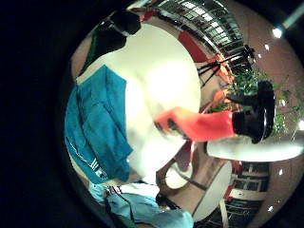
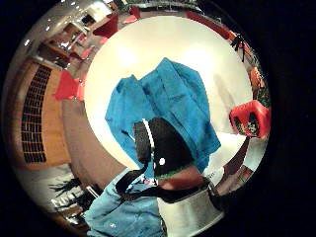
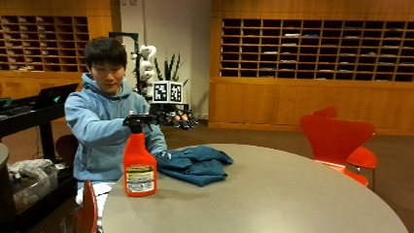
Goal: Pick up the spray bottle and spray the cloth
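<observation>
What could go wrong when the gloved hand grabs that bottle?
The spray bottle is tall and stands near the table edge, so a clumsy bump from the right hand might topple it off. The blue cloth lies behind the bottle, so a spray aimed wrong could wet the table instead.

The spray bottle [image 3: 140,167] carries a label — its print too small to read.

Spray bottle [image 3: 140,165]: orange body, black trigger head, white label, standing upright below and just ahead of my grip [image 3: 176,119]. Cloth [image 3: 193,165]: blue, crumpled, lying directly beneath my grip.
</observation>
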A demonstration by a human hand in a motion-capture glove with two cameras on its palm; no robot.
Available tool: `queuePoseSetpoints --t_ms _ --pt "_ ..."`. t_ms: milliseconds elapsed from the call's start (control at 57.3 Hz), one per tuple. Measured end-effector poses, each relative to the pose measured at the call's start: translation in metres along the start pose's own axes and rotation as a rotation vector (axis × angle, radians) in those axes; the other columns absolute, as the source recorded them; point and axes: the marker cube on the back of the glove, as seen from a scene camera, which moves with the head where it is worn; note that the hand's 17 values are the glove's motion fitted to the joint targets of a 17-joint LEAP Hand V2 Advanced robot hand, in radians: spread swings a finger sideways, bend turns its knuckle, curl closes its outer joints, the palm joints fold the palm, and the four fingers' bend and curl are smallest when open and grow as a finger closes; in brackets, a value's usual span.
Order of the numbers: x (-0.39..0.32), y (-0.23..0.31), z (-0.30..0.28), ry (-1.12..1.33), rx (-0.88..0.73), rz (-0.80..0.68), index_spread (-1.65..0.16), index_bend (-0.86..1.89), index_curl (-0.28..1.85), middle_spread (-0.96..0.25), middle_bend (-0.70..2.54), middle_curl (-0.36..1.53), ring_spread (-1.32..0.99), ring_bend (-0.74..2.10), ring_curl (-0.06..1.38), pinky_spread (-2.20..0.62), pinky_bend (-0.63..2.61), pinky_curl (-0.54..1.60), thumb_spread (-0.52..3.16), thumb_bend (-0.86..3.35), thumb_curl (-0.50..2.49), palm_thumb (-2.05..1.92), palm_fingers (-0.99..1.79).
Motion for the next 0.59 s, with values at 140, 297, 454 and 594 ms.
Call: queuePoseSetpoints --t_ms 140,297,454,594 --pt "0.002 0.003 -0.004 -0.039 0.056 0.007 -0.3 0.12 0.11 -0.04 0.29 0.16 0.05 0.36 0.17 0.18 0.44 0.19 0.79 0.17 0.12 0.36 0.46" --pt "0.008 0.009 -0.01 -0.096 0.124 0.013 -0.34 0.13 0.15 -0.04 0.3 0.22 0.06 0.37 0.21 0.21 0.44 0.24 0.99 0.12 0.17 0.39 0.44" --pt "0.015 0.02 -0.019 -0.164 0.222 0.02 -0.35 0.13 0.18 -0.04 0.29 0.26 0.07 0.37 0.23 0.22 0.43 0.27 1.06 0.07 0.21 0.41 0.43" --pt "0.025 0.036 -0.028 -0.206 0.298 0.031 -0.35 0.14 0.2 -0.04 0.29 0.29 0.07 0.36 0.24 0.23 0.41 0.28 1.1 0.02 0.24 0.44 0.44"
